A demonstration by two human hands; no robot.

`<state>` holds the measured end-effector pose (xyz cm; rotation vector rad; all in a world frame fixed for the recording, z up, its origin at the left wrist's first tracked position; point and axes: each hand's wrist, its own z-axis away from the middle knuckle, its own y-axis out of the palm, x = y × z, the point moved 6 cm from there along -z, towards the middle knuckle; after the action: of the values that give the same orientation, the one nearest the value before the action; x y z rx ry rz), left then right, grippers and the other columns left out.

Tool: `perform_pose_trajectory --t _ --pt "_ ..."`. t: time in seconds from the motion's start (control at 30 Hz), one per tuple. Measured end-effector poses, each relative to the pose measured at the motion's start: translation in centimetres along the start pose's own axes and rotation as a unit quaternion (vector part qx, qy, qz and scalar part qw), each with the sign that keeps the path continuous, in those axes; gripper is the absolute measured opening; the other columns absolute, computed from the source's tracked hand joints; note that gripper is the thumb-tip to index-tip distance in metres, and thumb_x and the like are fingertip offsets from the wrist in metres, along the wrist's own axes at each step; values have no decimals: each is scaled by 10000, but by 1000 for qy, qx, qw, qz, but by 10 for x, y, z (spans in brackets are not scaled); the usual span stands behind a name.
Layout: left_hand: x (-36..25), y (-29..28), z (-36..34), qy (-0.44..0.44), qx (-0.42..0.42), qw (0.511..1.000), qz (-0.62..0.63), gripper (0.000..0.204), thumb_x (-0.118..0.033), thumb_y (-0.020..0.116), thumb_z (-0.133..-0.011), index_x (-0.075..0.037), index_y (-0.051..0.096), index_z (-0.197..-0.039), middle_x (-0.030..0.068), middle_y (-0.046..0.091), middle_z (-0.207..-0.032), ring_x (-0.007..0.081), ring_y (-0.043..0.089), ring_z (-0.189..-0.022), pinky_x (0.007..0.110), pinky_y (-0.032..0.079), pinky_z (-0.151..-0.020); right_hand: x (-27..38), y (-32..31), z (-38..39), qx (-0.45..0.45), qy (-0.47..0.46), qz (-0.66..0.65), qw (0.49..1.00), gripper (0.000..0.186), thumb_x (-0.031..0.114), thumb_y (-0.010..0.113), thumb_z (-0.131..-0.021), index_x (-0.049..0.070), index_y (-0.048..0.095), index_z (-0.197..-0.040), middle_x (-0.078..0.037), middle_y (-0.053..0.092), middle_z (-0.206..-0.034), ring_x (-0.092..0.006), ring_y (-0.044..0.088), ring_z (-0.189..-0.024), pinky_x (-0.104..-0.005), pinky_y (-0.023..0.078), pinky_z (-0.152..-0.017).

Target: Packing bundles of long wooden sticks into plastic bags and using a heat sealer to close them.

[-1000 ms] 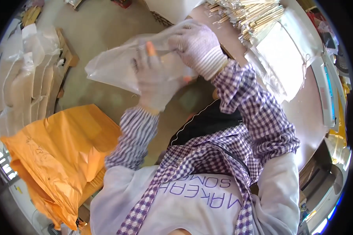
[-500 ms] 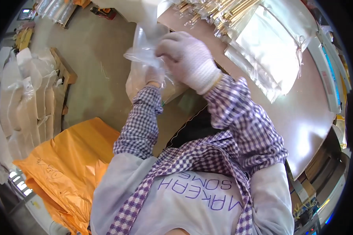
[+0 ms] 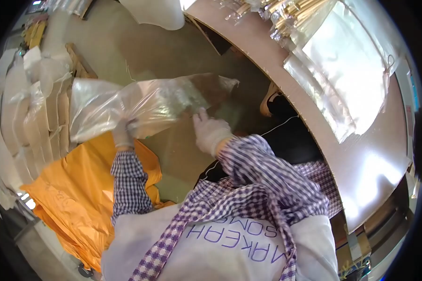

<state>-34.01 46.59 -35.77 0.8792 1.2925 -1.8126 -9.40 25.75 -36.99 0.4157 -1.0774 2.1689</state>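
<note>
Though clear, bag point(image 3: 154, 100) in left fingers point(image 3: 125, 127)

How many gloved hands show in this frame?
2. The left hand grips the lower edge of the clear plastic bag; the right hand is near that edge, farther right, contact unclear. I see no others, though the bag partly hides the left fingers.

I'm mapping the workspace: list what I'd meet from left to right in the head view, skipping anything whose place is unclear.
Pale stack → left hand → right hand → plastic pile.
</note>
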Motion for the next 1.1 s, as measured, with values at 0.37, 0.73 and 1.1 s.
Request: perform_pose_trajectory --t 0.37,0.73,1.1 --pt "64 -72 -19 -197 -193 922 271 223 -54 479 -747 51 547 -931 142 582 -919 291 572 -867 408 479 -795 -4 68 -85 87 -87 34 992 760 248 601 -750 152 201 -1388 -34 131 -1472 -257 325 -1265 -444 389 -915" --pt "93 -101 -40 -222 -266 876 334 306 -72 441 -762 57 541 -1020 183 585 -1024 312 556 -970 414 438 -905 -113 44 -143 100 217 -64 969 750 123 460 -827 304 32 -1416 -97 95 -1475 -313 453 -1177 -440 408 -923" --pt "94 -102 -33 -228 -236 872 363 210 -73 450 -787 53 547 -925 146 591 -940 273 576 -869 362 495 -806 -117 54 -188 213 189 -27 958 596 295 370 -914 362 37 -1404 -73 187 -1459 -247 389 -1242 -390 359 -986"
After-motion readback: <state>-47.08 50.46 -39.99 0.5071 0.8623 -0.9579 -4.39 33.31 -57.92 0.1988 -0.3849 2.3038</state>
